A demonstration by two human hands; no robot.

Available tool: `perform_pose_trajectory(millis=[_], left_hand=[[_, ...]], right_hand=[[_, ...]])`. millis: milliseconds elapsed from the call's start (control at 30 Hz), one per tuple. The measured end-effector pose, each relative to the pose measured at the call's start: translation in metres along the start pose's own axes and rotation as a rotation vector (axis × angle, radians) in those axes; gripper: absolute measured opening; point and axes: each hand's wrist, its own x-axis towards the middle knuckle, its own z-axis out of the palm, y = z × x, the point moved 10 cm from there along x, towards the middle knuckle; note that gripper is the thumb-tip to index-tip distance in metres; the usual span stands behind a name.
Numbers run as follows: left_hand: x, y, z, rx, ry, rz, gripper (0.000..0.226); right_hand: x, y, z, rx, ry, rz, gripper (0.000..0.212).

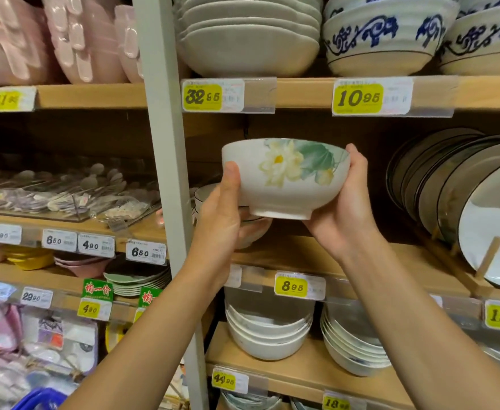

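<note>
Two bare arms reach up from below. The left hand [228, 216] curls round one side of the lotus bowl [287, 187], thumb up on its wall. The right hand [343, 208] wraps the other side. Two hands likely keep it from slipping. The bowl is upright in the air, just in front of the wooden shelf [296, 251]. Farther back, black-rimmed plates [485, 208] stand on edge in a rack, probably to save room.

Shop, crockery aisle: wooden shelves [302, 93] w/ stacked bowls [268, 335] & yellow price tags [203, 97].
</note>
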Motion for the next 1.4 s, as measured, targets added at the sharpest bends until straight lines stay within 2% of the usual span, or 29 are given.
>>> perform_pose_trajectory(millis=[100, 200, 267, 367, 433, 600, 767, 833, 900, 967, 1033, 1233, 1400], left_hand=[[-0.012, 0.031, -0.019, 0.412, 0.168, 0.311, 0.050], [-0.010, 0.048, -0.024, 0.529, 0.183, 0.398, 0.040], [-0.002, 0.063, -0.024, 0.605, 0.164, 0.406, 0.040], [0.010, 0.079, -0.013, 0.756, 0.058, 0.373, 0.055], [0.016, 0.080, -0.009, 0.819, 0.009, 0.316, 0.061], [0.025, 0.084, -0.011, 0.987, 0.020, 0.285, 0.066], [0.027, 0.107, -0.009, 1.214, 0.101, 0.397, 0.059], [0.025, 0.122, -0.004, 1.309, 0.129, 0.517, 0.054], [0.020, 0.131, 0.013, 1.370, 0.030, 0.664, 0.039], [0.020, 0.123, 0.033, 1.482, -0.169, 0.728, 0.029], [0.026, 0.112, 0.042, 1.592, -0.285, 0.696, 0.030], [0.049, 0.088, 0.050, 1.752, -0.472, 0.552, 0.029], [0.054, 0.073, 0.051, 1.835, -0.517, 0.528, 0.029]], right_hand=[[-0.008, -0.006, -0.014, -0.034, 0.101, -0.094, 0.051], [-0.010, -0.008, -0.017, -0.131, 0.103, -0.135, 0.044], [-0.006, -0.008, -0.010, -0.171, 0.011, -0.119, 0.062], [0.001, -0.009, 0.015, -0.284, -0.212, -0.110, 0.115], [0.007, -0.007, 0.024, -0.367, -0.297, -0.117, 0.126], [0.020, -0.004, 0.025, -0.372, -0.308, -0.143, 0.097], [0.032, -0.008, 0.034, -0.361, -0.324, -0.146, 0.109], [0.040, -0.007, 0.033, -0.393, -0.300, -0.150, 0.101], [0.050, -0.004, 0.027, -0.453, -0.253, -0.147, 0.085], [0.057, -0.001, 0.020, -0.521, -0.216, -0.161, 0.081], [0.063, 0.002, 0.016, -0.580, -0.199, -0.170, 0.082], [0.075, 0.024, 0.008, -0.683, -0.214, -0.117, 0.096], [0.082, 0.042, 0.000, -0.720, -0.261, -0.041, 0.078]])
